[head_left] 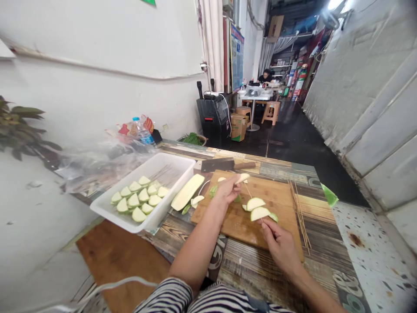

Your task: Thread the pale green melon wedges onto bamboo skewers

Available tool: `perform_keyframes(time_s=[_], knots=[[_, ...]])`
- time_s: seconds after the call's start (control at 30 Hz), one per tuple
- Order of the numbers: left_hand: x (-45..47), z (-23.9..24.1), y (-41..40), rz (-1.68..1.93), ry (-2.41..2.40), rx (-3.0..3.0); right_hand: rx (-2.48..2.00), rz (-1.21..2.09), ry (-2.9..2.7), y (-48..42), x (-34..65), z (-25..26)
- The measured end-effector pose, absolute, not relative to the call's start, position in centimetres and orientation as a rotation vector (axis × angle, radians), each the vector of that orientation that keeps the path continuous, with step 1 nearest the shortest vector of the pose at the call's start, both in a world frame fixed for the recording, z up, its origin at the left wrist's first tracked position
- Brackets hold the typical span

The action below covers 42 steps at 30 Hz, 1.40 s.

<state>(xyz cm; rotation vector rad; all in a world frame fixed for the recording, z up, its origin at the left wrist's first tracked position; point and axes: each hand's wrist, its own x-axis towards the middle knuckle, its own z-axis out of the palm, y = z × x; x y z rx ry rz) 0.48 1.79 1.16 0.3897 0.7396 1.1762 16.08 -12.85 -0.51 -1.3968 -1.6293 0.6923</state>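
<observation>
A patterned surface (pixel 319 243) is standing at the mouth of a long, dim passage, with white walls running down both sides and a person sitting at a round table far in the back. On the surface a wooden cutting board (pixel 241 217) is lying in front of the person, a cleaver (pixel 224 164) resting just beyond its far edge and a loose bundle of bamboo skewers (pixel 299 208) lying along its right side. To the left, a white tray (pixel 148 191) is holding rows of pale green vegetable slices already threaded on sticks, and a long peeled vegetable half (pixel 188 191) is leaning between the tray and the board. The left hand (pixel 228 191) is reaching forward over the board, fingers pinched around a single slice (pixel 243 177) at the far end of a thin skewer (pixel 249 191). The right hand (pixel 280 243) is sitting nearer the body, closed on the skewer's near end, which is already carrying two slices (pixel 257 208) just above the board. Both forearms are angling inward from striped sleeves at the bottom.
</observation>
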Motion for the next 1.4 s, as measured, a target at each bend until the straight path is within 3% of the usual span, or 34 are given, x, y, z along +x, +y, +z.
perform_keyframes(time_s=[1.07, 1.17, 1.3, 1.4], knots=[[2.3, 1.2, 0.3, 1.284, 0.942, 0.655, -1.397, 0.741, -1.56, -12.7, 16.3, -0.4], [2.5, 1.7, 0.0, 1.27, 0.926, 0.625, -1.371, 1.0, -1.406, -12.7, 16.3, -0.6], [2.4, 1.9, 0.0, 1.226, 0.891, 0.562, -1.128, 1.656, -0.968, -12.5, 16.5, -0.3], [2.2, 1.8, 0.2, 1.219, 0.861, 0.522, -0.975, 1.8, -0.779, -12.2, 16.6, 0.2]])
